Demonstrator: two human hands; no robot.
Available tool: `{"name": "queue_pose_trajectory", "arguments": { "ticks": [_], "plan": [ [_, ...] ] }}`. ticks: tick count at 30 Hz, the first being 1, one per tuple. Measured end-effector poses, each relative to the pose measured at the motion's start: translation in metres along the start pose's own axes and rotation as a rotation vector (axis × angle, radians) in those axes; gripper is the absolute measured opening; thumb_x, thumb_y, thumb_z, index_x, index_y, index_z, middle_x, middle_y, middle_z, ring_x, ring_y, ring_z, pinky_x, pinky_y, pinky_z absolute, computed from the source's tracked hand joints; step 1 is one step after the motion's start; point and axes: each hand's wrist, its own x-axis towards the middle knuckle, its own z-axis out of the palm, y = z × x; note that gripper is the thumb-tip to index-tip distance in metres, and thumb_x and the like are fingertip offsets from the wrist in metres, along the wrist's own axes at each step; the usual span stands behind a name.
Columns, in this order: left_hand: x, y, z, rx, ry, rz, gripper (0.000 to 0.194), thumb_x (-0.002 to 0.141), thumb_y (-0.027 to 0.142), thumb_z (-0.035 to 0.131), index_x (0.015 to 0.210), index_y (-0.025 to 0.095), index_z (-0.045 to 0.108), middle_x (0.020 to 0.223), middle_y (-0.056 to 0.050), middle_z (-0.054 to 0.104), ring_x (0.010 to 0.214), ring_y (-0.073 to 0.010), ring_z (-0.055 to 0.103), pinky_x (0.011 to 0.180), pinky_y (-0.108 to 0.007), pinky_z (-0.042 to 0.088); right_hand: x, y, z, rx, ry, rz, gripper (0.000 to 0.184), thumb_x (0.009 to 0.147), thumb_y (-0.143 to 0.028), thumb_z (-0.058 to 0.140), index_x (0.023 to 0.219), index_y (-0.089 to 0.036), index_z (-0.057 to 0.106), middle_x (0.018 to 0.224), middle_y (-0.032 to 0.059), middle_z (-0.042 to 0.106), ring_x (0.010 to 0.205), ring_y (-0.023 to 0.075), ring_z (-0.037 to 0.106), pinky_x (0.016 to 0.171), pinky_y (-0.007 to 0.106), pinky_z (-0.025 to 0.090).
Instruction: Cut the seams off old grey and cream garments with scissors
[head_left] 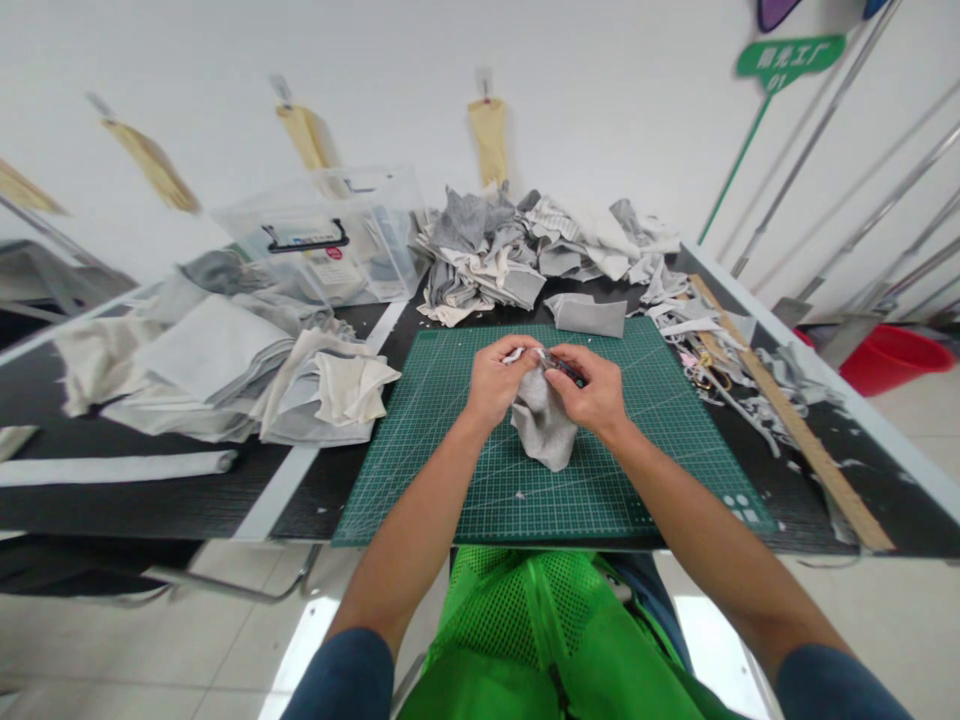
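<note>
A piece of light grey cloth (546,428) hangs down in folds over the green cutting mat (427,480). My left hand (498,380) is closed on its upper edge, thumb and fingers pinched together. From the right, my right hand (592,388) is wrapped round a small black-handled tool (568,371); its tip meets the cloth edge between my two hands. The fingers partly cover the tool, so its exact kind cannot be made out.
Folded cloths (217,345) are stacked at left beside a clear plastic box (330,235). A heap of grey and white scraps (487,245) lies behind the mat, near a flat grey piece (589,315). A wooden ruler (795,415) runs along the right among offcuts.
</note>
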Motion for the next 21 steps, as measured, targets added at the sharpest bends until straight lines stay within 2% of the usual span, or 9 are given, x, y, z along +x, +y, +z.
{"name": "queue_pose_trajectory", "arguments": {
  "ticks": [12, 21],
  "plan": [
    [-0.0009, -0.0021, 0.0027, 0.01, -0.021, 0.018, 0.021, 0.081, 0.039, 0.079, 0.091, 0.02, 0.078, 0.092, -0.004, 0.075, 0.083, -0.0164, 0.066, 0.079, -0.029, 0.051, -0.0002, -0.0001, 0.0014, 0.007, 0.022, 0.01, 0.024, 0.085, -0.031, 0.069, 0.108, -0.024, 0.074, 0.102, 0.0032, 0.078, 0.087, 0.0209, 0.072, 0.084, 0.036, 0.058],
    [-0.0023, 0.0002, 0.0028, 0.048, -0.025, 0.004, 0.023, 0.082, 0.041, 0.077, 0.092, 0.02, 0.077, 0.091, -0.005, 0.074, 0.084, -0.0175, 0.066, 0.075, -0.029, 0.051, -0.0004, -0.0006, 0.0014, 0.016, 0.024, 0.035, 0.023, 0.086, -0.031, 0.068, 0.107, -0.025, 0.074, 0.102, 0.0037, 0.078, 0.088, 0.0213, 0.072, 0.082, 0.037, 0.059]
  ]
}}
